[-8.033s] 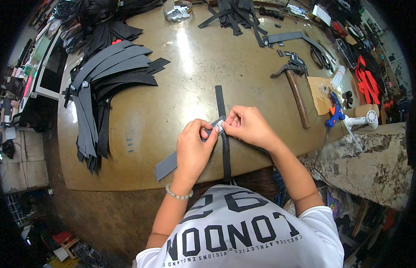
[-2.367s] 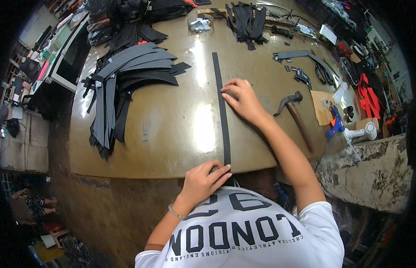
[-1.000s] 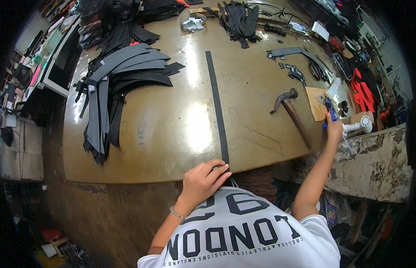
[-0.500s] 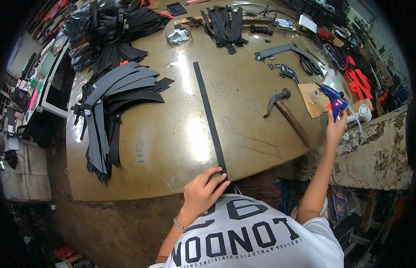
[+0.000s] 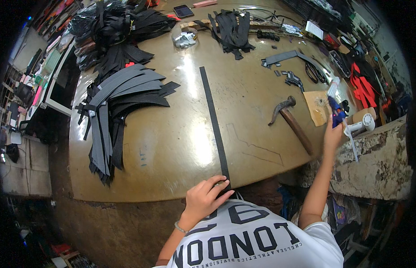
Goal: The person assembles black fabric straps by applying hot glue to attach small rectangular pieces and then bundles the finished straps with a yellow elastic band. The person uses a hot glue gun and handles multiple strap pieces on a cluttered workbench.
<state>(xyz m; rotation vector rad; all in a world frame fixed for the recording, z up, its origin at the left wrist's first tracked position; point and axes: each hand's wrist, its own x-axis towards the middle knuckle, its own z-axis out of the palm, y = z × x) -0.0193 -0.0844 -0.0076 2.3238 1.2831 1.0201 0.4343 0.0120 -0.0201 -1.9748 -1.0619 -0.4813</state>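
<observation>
A long black webbing strap (image 5: 212, 120) lies straight across the table toward its near edge. My left hand (image 5: 209, 195) is closed on the near end of this strap, fingers on top, beside the table's edge. At the right, my right hand (image 5: 334, 134) grips a blue hot glue gun (image 5: 336, 111) with its white cord hanging down. The glue gun is over the right side of a brown cardboard piece (image 5: 316, 107); its nozzle is hard to make out. Left of the cardboard rests a claw hammer (image 5: 295, 125) with a wooden handle.
Bundled grey and black straps (image 5: 127, 89) cover the table's left side. More black straps (image 5: 232, 31) lie at the back, near a phone (image 5: 183, 11) and a clear bag (image 5: 184, 39). Small dark buckles (image 5: 293, 79), red straps (image 5: 362, 85) and a white fan-like device (image 5: 364, 123) are at the right.
The glue gun has turned in my right hand, and its red light no longer shows. My left hand stays on the strap's near end. The whole view has shifted slightly.
</observation>
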